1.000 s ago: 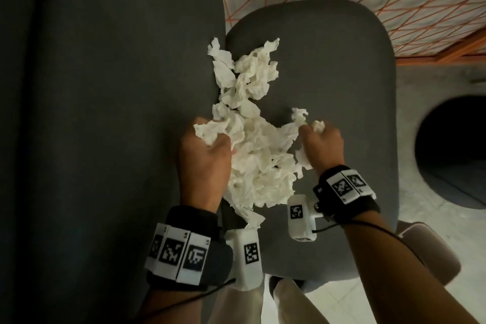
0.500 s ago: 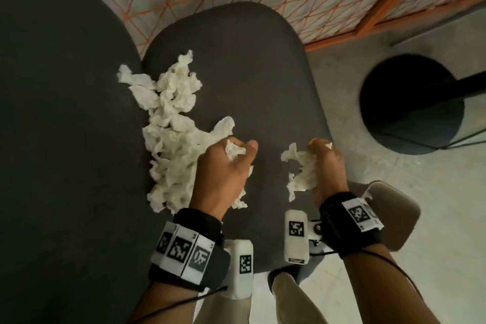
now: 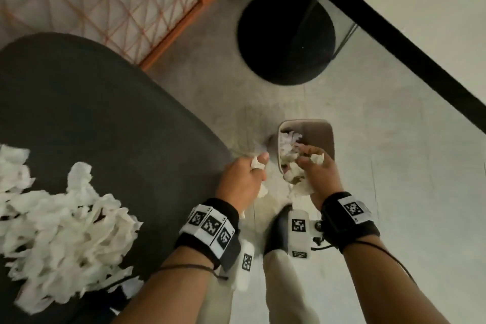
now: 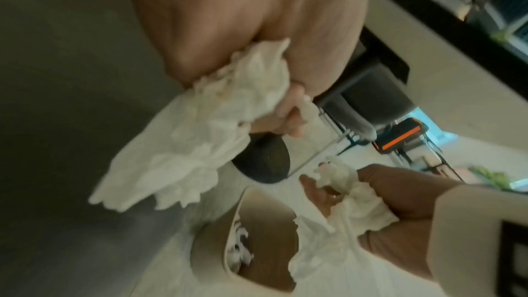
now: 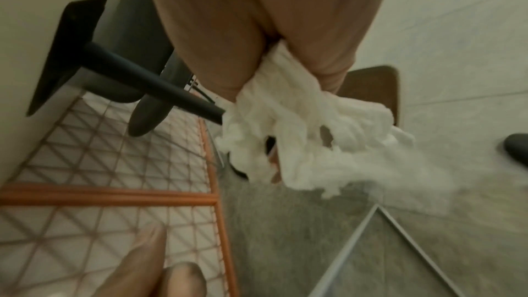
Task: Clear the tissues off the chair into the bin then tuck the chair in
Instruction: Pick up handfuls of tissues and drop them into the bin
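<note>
Crumpled tissues [image 3: 302, 187] being gripped in right hand [image 3: 319, 175] over bin [image 3: 323, 137]; second wad [image 3: 256, 163] being clutched in left hand [image 3: 240, 181], fingers curled. Tissue pile [image 3: 60, 229] being left on chair [image 3: 105, 118].

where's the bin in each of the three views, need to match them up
Head: the bin stands on the floor at centre right, under the right hand, with tissues already inside.
Left wrist: bottom centre, its open mouth facing the camera, left of the right hand.
Right wrist: only a brown corner shows at right, behind the tissues held.
Shared landmark: the round black table base on the floor.
</note>
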Action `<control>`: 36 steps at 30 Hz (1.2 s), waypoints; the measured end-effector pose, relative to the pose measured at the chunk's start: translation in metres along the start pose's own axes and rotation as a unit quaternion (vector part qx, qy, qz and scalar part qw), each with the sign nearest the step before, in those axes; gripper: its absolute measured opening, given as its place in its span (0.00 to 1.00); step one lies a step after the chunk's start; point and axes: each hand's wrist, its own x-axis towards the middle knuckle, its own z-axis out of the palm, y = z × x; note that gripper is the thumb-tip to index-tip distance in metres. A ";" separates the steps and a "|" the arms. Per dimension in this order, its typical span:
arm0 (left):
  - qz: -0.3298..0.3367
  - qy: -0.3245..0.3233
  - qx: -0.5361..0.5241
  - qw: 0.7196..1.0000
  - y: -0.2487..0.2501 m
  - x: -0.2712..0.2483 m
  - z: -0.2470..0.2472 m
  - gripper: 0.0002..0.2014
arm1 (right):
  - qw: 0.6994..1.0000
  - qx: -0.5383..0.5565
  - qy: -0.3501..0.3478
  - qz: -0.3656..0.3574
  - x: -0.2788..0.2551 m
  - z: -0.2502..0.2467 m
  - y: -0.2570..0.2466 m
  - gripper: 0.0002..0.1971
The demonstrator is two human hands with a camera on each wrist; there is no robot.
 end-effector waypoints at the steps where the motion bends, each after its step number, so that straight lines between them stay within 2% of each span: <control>1: -0.002 -0.021 0.027 0.999 0.003 0.006 0.017 0.26 | 1.000 0.003 0.010 -0.008 0.005 -0.014 0.005 0.08; 4: 0.002 -0.076 0.104 0.992 0.008 0.025 0.062 0.25 | 0.999 0.022 0.030 -0.013 0.021 -0.047 0.018 0.08; 6: -0.006 -0.140 0.101 0.985 0.010 0.039 0.087 0.15 | 0.998 0.032 0.052 -0.010 0.038 -0.062 0.029 0.04; 8: -0.015 -0.192 0.109 0.975 0.009 0.058 0.110 0.03 | 0.996 0.026 0.080 -0.006 0.058 -0.072 0.042 0.07; 10: 0.003 -0.210 0.138 0.968 0.001 0.080 0.131 0.15 | 0.996 0.039 0.082 0.014 0.075 -0.078 0.049 0.07; 12: 0.039 -0.191 0.184 0.963 -0.007 0.101 0.149 0.22 | 0.995 0.078 0.047 0.043 0.093 -0.081 0.053 0.04; 15: 0.078 -0.159 0.211 0.961 -0.009 0.126 0.168 0.24 | 0.983 0.170 0.000 0.065 0.120 -0.083 0.061 0.07; 16: 0.092 -0.144 0.206 0.963 -0.008 0.135 0.173 0.25 | 0.980 0.189 -0.001 0.058 0.129 -0.084 0.064 0.07; 18: 0.110 -0.115 0.180 0.971 -0.009 0.151 0.185 0.26 | 0.978 0.204 0.011 0.034 0.144 -0.086 0.069 0.14; 22: 0.120 -0.086 0.149 0.978 -0.016 0.178 0.206 0.26 | 0.976 0.217 0.011 -0.017 0.171 -0.091 0.079 0.23; 25: 0.091 -0.111 0.169 0.975 -0.028 0.190 0.216 0.29 | 0.984 0.177 -0.018 -0.020 0.185 -0.096 0.086 0.27; 27: 0.079 -0.145 0.207 0.964 -0.036 0.192 0.217 0.35 | 0.989 0.137 -0.063 0.002 0.194 -0.102 0.092 0.36; 30: 0.059 -0.157 0.246 0.955 -0.042 0.182 0.209 0.31 | 0.991 0.081 -0.100 0.018 0.193 -0.107 0.099 0.45; 36: 0.014 -0.134 0.197 0.971 -0.043 0.131 0.170 0.23 | 0.990 0.042 -0.123 0.054 0.138 -0.112 0.087 0.32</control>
